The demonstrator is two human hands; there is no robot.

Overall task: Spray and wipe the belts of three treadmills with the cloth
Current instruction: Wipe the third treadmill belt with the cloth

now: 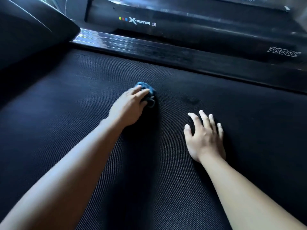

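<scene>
A black textured treadmill belt [86, 100] fills most of the view. A bunched blue cloth [148, 91] lies on it near the middle. My left hand [129, 107] rests on top of the cloth, its fingers laid over it and pressing it onto the belt; the hand is slightly blurred. To the right, my right hand [205, 136] lies flat on the belt with its fingers spread and nothing in it. A faint darker patch [191, 100] shows on the belt just right of the cloth. No spray bottle is in view.
The treadmill's glossy black side rail [132, 45] runs along the far edge of the belt. Beyond it stands a second treadmill [199, 24] marked X-Runner and 7000C. A dark motor cover [33, 35] rises at the upper left.
</scene>
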